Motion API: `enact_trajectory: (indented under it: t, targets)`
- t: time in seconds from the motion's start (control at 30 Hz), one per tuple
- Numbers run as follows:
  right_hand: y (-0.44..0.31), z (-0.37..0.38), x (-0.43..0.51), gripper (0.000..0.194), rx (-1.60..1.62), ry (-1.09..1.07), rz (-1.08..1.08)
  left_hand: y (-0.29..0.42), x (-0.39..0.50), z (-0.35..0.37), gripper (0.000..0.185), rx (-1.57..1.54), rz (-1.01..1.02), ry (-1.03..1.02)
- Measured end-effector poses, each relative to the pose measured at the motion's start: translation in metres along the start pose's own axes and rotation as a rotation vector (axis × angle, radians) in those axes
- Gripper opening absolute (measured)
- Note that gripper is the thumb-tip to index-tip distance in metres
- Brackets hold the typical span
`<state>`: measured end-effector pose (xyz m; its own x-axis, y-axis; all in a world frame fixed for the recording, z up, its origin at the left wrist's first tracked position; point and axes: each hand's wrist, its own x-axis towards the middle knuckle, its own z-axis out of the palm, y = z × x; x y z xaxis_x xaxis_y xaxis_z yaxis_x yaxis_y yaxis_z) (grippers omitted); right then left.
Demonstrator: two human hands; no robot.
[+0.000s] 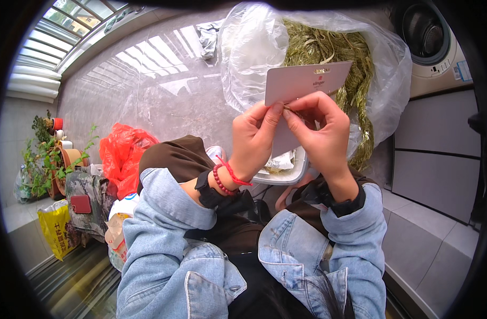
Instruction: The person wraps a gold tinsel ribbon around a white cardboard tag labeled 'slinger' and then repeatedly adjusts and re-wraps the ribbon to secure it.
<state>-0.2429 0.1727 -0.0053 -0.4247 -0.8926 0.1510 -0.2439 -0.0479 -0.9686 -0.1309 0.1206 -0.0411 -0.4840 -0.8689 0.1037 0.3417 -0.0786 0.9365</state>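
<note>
A pale cardboard display card point(303, 81) with a hang slot and printed writing is held up before me, creased or folded across its middle. My left hand point(253, 139) pinches it near its left edge, the thumb tip lying by the fold. My right hand point(323, 127) pinches a thin gold strand point(287, 107) against the card, its fingertips almost touching the left thumb. How the strand meets the card is hidden by the fingers. Under the hands stands a white plastic tub point(303, 169) containing a silvery packet point(281, 161) and some gold strands.
A clear plastic bag point(251, 44) beyond the hands holds a heap of gold tinsel point(331, 44), some trailing down its right side. A washing machine point(422, 36) is at the upper right, grey cabinets point(434, 123) below it. At left are a red plastic bag point(124, 155), potted plants point(48, 155) and a phone point(80, 204).
</note>
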Motion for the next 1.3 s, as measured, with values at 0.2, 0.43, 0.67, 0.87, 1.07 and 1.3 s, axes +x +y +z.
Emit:
enact_trajectory:
  t: [0.2,0.43,0.67,0.87,1.07,1.3]
  targets:
    - [-0.005,-0.046,0.014,0.017,-0.179,-0.166,0.082,0.014,0.015,-0.022,0.023,0.03,0.005,0.007]
    - [-0.001,-0.085,0.021,0.012,-0.026,-0.192,0.156,0.027,0.017,-0.04,0.025,-0.012,-0.019,0.053]
    - [0.004,-0.08,0.02,0.013,0.132,-0.163,0.152,0.03,0.016,-0.043,0.026,-0.079,0.006,0.072]
    - [0.01,-0.071,0.02,0.011,0.304,-0.114,0.076,0.031,0.016,-0.045,0.026,-0.104,-0.005,0.058]
    - [0.011,-0.068,0.019,0.01,0.39,-0.121,0.096,0.03,0.016,-0.042,0.025,-0.187,-0.031,0.042]
    - [0.008,-0.064,0.015,0.006,0.457,-0.106,0.026,0.025,0.02,-0.043,0.025,-0.281,-0.153,0.052]
